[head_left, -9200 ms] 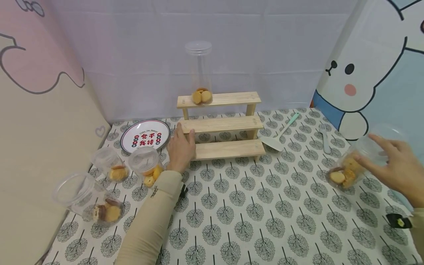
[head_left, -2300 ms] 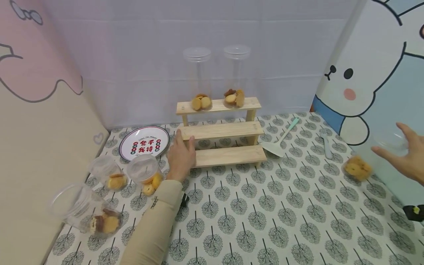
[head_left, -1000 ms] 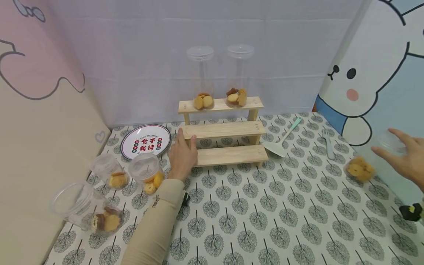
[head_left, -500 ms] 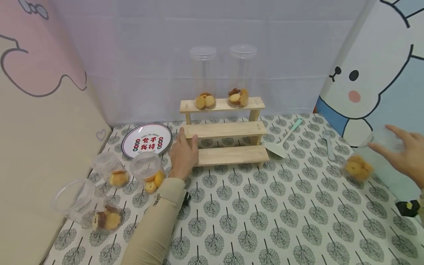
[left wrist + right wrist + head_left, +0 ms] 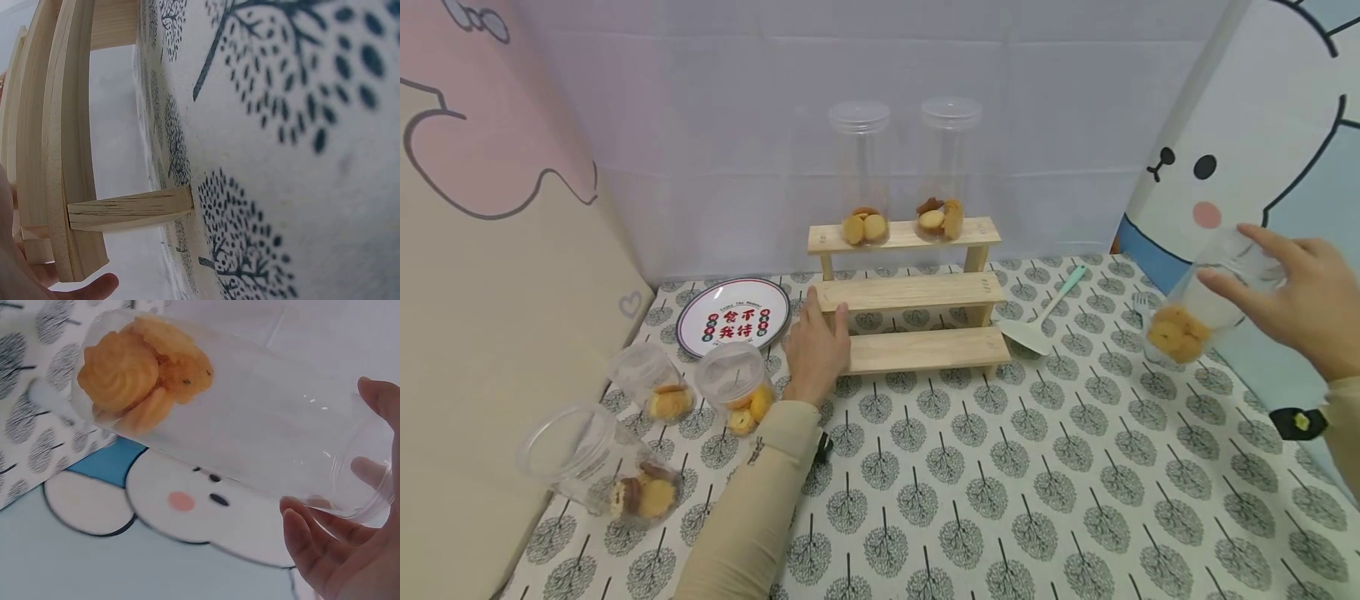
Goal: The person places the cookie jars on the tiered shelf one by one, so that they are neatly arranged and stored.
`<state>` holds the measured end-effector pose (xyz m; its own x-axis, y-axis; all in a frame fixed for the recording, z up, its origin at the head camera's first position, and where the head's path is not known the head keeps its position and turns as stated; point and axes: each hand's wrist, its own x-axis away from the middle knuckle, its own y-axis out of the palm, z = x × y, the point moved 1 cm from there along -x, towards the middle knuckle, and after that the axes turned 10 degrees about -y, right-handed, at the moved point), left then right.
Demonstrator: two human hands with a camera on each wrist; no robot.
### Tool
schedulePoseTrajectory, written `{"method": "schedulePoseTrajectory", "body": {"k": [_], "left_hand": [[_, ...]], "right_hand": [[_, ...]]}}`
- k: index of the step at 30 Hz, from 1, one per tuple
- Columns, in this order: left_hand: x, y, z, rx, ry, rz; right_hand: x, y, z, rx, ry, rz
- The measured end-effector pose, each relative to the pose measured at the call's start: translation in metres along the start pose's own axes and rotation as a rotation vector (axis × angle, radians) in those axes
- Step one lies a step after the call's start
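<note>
My right hand [image 5: 1300,292] grips a clear plastic jar [image 5: 1213,287] near its lid, on the right side. The jar is tilted, with several golden cookies [image 5: 140,372] gathered at its bottom end. My left hand [image 5: 815,350] holds the left end of a three-step wooden display rack [image 5: 910,293]; its fingertips reach the middle step. In the left wrist view the fingers show around the end of the rack's boards [image 5: 69,156]. Two tall lidded jars, a left jar [image 5: 861,167] and a right jar [image 5: 950,167], stand upright on the top step with cookies inside.
Left of the rack lie a printed plate [image 5: 733,318] and three clear cookie jars: a large jar [image 5: 595,462], a small jar [image 5: 651,379] and another small jar [image 5: 733,383]. To the right are a spatula [image 5: 1043,312] and a fork [image 5: 1141,308]. Walls close three sides.
A second tall jar has come to stand on the top step since the oldest frame. Lately my right hand has raised another jar and moved it left; my left hand stays at the rack.
</note>
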<state>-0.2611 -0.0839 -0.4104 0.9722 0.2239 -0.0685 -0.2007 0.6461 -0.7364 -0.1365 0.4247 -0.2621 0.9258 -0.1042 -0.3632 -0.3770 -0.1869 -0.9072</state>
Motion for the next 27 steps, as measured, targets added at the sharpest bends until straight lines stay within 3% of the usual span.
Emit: {"method": "schedulePoseTrajectory", "body": {"k": [15,21,27], "left_hand": [[-0.001,0.001,0.0,-0.019,0.017,0.023],[0.0,0.004,-0.001,-0.026,0.013,-0.006],[0.001,0.006,0.001,-0.032,0.016,0.001]], "right_hand": [[-0.045,-0.02,-0.093,-0.111,-0.151,-0.065],[-0.06,-0.02,-0.122,-0.196,-0.229,-0.086],[-0.074,-0.014,-0.151,-0.22,-0.235,-0.093]]}}
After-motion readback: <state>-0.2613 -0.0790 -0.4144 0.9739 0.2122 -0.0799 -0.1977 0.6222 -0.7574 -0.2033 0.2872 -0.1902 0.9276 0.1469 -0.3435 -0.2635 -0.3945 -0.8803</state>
